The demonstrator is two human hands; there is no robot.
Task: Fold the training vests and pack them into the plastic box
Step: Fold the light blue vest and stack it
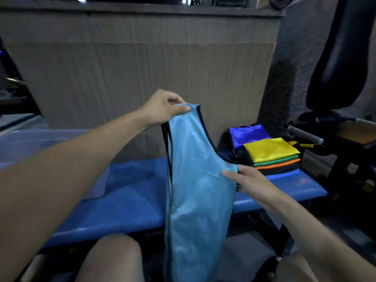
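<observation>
A light blue training vest with dark trim hangs upright in front of me, over the blue bench. My left hand pinches its shoulder straps at the top. My right hand pinches the vest's right edge just below the armhole. A clear plastic box sits on the bench at the left, partly hidden behind my left forearm. A stack of folded vests lies on the bench's right end, yellow on top, then green, orange and a dark one. A blue vest lies behind the stack.
A tall cardboard sheet stands behind the bench. Black gym equipment with a padded seat and a grey handle crowds the right side. My knees are below the bench's front edge.
</observation>
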